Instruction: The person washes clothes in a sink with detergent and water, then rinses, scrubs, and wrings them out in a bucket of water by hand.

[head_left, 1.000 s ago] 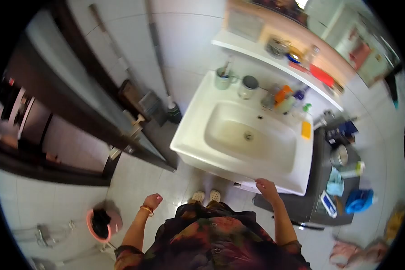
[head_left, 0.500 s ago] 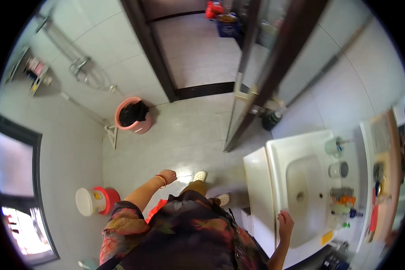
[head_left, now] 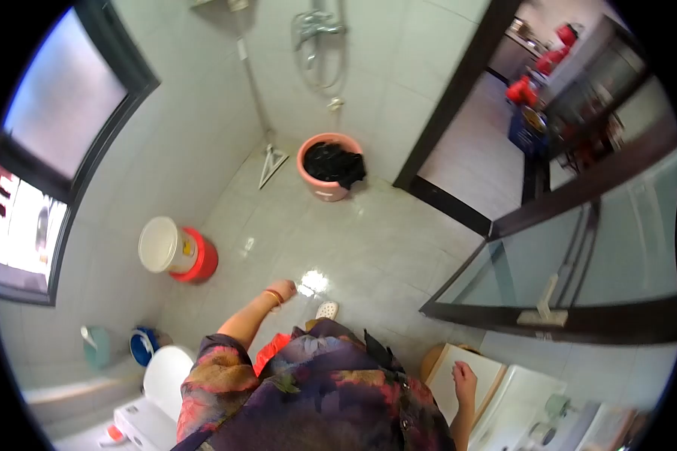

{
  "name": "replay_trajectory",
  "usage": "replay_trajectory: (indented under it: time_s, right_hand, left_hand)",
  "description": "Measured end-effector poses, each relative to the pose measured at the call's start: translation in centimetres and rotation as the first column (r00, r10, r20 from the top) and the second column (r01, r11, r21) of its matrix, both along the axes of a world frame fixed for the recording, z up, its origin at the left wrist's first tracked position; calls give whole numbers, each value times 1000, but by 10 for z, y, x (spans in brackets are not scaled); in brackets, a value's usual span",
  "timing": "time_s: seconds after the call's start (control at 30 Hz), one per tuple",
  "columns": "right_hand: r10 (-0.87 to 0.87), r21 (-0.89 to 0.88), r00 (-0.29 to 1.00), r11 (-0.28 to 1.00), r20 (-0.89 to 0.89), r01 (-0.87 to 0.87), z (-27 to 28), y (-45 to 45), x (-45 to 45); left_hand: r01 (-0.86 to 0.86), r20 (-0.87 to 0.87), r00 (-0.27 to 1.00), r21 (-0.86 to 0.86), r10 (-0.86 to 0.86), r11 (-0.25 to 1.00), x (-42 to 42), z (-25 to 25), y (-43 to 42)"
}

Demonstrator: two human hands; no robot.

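Note:
My left hand, with a bracelet at its wrist, hangs in front of me over the tiled floor. Its fingers are curled in, and nothing shows in them. Off to the right, my right hand is raised with fingers loosely apart, holding nothing, above the white counter panel beside the washbasin. Something red shows against my patterned top, near my left forearm. Against the far wall stands a pink bucket with black cloth or bag material inside.
A squeegee leans in the corner. A white bucket and red bucket are by the left wall; a toilet is at lower left. The glass door stands open on the right, beside the doorway threshold.
My view has turned left: the pink bucket and doorway have shifted right, and the toilet has come into view. The washbasin is mostly out of view. Both hands stay empty-looking.

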State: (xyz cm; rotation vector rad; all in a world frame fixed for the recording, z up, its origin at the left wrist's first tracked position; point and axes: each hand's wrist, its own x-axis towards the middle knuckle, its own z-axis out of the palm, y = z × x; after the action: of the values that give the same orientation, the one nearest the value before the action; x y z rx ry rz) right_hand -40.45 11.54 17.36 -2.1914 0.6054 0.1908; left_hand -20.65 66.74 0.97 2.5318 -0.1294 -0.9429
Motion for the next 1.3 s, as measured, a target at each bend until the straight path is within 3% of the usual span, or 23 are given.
replay_trajectory:
  time_s: [0.07, 0.17, 0.23, 0.3, 0.37, 0.43, 0.5, 0.6, 0.7, 0.73, 0.93, 1.0, 1.07, 1.13, 1.23, 1.3]
  right_hand:
    - [166, -34, 986, 986, 21, -166, 27, 41, 75]
    - [357, -139, 932, 928, 67, -345, 16, 37, 151]
    - [274, 24, 962, 961, -4, -274, -56, 8, 191]
    - [384, 65, 920, 923, -80, -379, -89, 1, 238]
    - [607, -12, 760, 779, -232, -627, 5, 75, 276]
    - [658, -42, 710, 725, -251, -687, 7, 97, 309]
    - [731, -18, 621, 644, -283, -765, -10, 104, 348]
    - [831, -92, 520, 513, -198, -854, -35, 105, 409]
    - [895, -117, 376, 358, -240, -927, -1, 145, 456]
    - [929, -138, 351, 336, -113, -932, -15, 142, 472]
    - [972, -143, 226, 214, -69, -966, -34, 166, 525]
    - [978, -116, 194, 186, -70, -976, -55, 164, 527]
    - [964, -193, 176, 138, -197, -971, -76, 157, 526]
    - [942, -134, 54, 9, -332, -991, -88, 157, 527]
    - [967, -152, 62, 24, -246, -988, -112, 143, 528]
    - [988, -65, 54, 45, -145, -997, -135, 131, 541]
  left_hand:
    - [-298, 45, 954, 7, 298, 954, 4, -7, 56]
    - [-443, 30, 896, 108, 443, 890, -10, 0, 98]
    - [-546, 20, 835, 158, 550, 823, -34, -2, 123]
    - [-591, -28, 792, 219, 610, 777, -57, -9, 129]
    - [-707, -77, 677, 208, 732, 676, -75, -16, 122]
    - [-769, -82, 605, 196, 792, 608, -96, -15, 112]
    - [-801, -98, 556, 203, 825, 564, -118, -15, 100]
    - [-839, -122, 463, 259, 878, 479, -150, -13, 68]
    - [-901, -40, 353, 256, 935, 351, -183, -27, 36]
    - [-907, -58, 324, 266, 944, 328, -188, -20, 23]
    - [-949, -182, 185, 223, 966, 224, -197, -7, -40]
    - [-944, -191, 218, 209, 957, 257, -193, -1, -45]
    - [-934, -206, 267, 184, 942, 305, -183, 6, -51]
    - [-939, -170, 263, 179, 950, 292, -177, 12, -48]
    - [-954, -123, 233, 161, 965, 251, -170, 20, -47]
    - [-966, -102, 203, 144, 974, 216, -161, 24, -45]
